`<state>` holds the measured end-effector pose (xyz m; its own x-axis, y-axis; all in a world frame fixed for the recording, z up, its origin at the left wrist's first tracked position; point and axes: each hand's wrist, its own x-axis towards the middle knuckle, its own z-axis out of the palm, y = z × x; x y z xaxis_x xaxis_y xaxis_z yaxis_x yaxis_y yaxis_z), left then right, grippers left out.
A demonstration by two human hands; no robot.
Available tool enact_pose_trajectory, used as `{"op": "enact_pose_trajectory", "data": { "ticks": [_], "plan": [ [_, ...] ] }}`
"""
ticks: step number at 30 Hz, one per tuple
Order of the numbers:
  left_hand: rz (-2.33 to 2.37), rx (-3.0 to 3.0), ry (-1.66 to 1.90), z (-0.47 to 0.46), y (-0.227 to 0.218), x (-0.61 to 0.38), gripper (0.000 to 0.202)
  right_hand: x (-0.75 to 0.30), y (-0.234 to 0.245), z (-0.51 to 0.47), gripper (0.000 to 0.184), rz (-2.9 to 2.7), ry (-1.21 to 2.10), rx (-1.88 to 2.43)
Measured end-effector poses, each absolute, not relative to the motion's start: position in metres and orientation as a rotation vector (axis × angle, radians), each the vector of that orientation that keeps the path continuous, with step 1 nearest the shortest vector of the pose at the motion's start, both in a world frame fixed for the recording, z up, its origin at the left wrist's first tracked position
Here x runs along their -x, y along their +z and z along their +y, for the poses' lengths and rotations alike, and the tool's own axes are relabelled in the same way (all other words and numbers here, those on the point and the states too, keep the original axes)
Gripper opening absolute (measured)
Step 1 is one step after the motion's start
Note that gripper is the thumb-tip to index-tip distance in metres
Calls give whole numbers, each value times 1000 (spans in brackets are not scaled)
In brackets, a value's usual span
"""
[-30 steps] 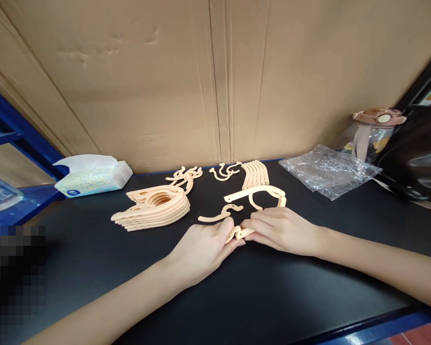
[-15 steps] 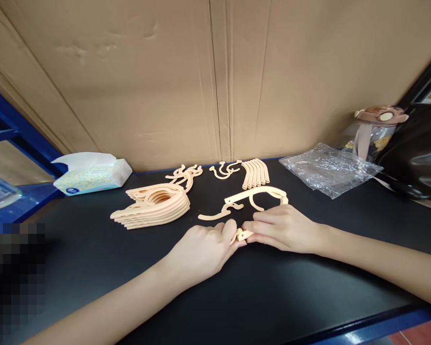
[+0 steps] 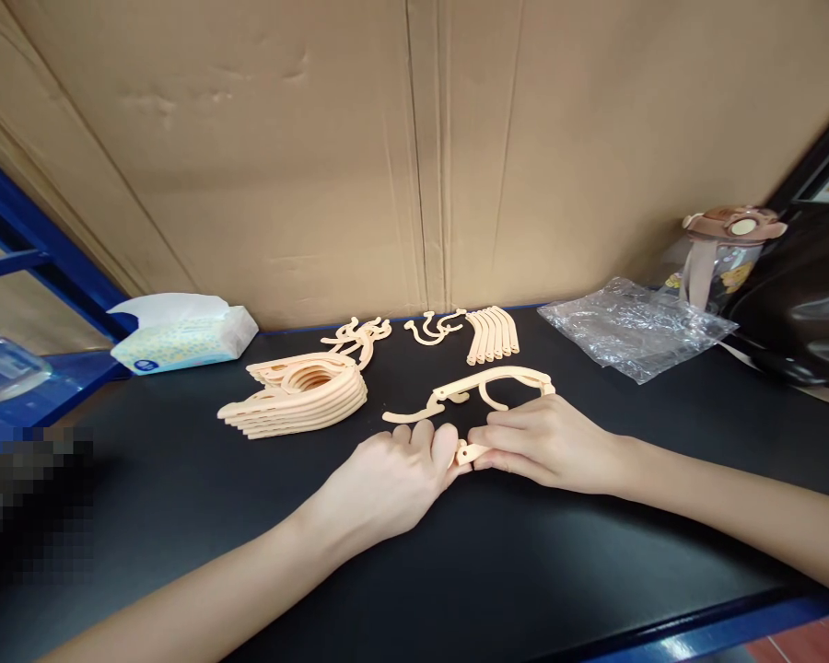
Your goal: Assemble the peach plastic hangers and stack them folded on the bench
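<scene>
My left hand (image 3: 404,474) is closed, thumb and fingers pinching a small cream plastic piece, mostly hidden, against the end of a cream clothes hanger arm (image 3: 465,454). That hanger arm sits in the pinched fingers of my right hand (image 3: 545,447), and the two hands nearly meet. Just beyond, a longer hanger part (image 3: 494,376) with a curved notch piece runs to the right hand's knuckles. Whether it joins the held arm is hidden. Its left end overlaps a loose hanger hook (image 3: 409,416) in my view.
Folded hangers (image 3: 304,410) are stacked at left. Behind them lie loose hooks (image 3: 359,338), a few more hooks (image 3: 432,333), and a row of hanger arms (image 3: 492,334). Tissues (image 3: 180,341), a clear plastic bag (image 3: 636,327) and a bottle (image 3: 722,262) stand or lie along the back.
The longer hanger part has tipped down at its left end and now overlaps the loose hook. My left fingers have curled further over the small piece. The hands have barely shifted.
</scene>
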<state>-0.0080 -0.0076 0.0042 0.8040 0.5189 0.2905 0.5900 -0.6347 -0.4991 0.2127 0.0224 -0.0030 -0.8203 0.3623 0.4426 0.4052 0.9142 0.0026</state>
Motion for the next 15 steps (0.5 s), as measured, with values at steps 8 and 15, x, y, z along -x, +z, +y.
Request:
{"op": "enact_pose_trajectory", "data": {
  "ticks": [8,15],
  "plan": [
    [-770,2380,-149,-6,2,10,23,-212,-6,24,42,-2668,-89,606],
    [-770,2378,-155,-7,1,11,27,-212,-7,24,38,-2633,-78,583]
  ]
}}
